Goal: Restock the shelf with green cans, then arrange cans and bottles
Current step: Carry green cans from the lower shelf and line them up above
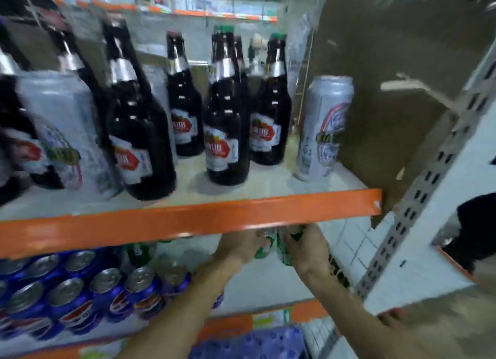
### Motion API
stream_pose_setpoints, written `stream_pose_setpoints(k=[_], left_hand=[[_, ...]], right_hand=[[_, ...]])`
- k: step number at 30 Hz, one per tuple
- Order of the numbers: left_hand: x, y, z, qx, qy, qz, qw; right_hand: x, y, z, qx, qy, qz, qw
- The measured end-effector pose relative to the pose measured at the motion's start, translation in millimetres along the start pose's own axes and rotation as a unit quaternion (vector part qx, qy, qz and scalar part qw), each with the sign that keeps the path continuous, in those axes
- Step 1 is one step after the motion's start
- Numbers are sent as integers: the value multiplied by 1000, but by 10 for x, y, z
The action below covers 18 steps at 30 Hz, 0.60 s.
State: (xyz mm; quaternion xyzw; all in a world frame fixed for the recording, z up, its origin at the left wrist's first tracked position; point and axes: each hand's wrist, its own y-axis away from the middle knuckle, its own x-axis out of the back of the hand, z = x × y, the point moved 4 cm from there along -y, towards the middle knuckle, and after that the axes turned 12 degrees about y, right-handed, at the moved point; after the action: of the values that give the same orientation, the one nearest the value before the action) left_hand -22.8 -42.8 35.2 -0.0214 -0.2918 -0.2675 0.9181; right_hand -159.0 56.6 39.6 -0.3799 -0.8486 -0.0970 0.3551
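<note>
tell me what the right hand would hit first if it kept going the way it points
Probably the orange shelf beam just above: the right hand, gripping a green can, points up and inward at its underside. It might pass beneath; depth is unclear.

The left hand (239, 247) and right hand (308, 251) were bare, forearms uncovered. Dark, blurred lettering (338, 274) marked the right forearm near the wrist.

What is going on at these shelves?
A person is restocking a shop shelf. The left hand and right hand grip green cans just under the orange shelf edge, over the lower shelf, beside blue cans. Brown bottles and silver cans stand above.
</note>
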Motion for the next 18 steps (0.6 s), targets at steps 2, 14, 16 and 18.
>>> stream_pose_setpoints(k=[2,14,16,18], left_hand=[[73,310,-28,87,12,-15,996],[1046,2577,1043,49,-62,-138,987],[1524,2851,1267,50,-43,-98,993],[2112,3118,1539,28,-25,-40,999]], right_hand=[[306,206,-133,-33,8,-39,999],[1722,1959,-1605,27,148,-119,981],[1955,2119,-1997,61,125,-129,982],[2193,2234,-2435,86,106,-121,983]])
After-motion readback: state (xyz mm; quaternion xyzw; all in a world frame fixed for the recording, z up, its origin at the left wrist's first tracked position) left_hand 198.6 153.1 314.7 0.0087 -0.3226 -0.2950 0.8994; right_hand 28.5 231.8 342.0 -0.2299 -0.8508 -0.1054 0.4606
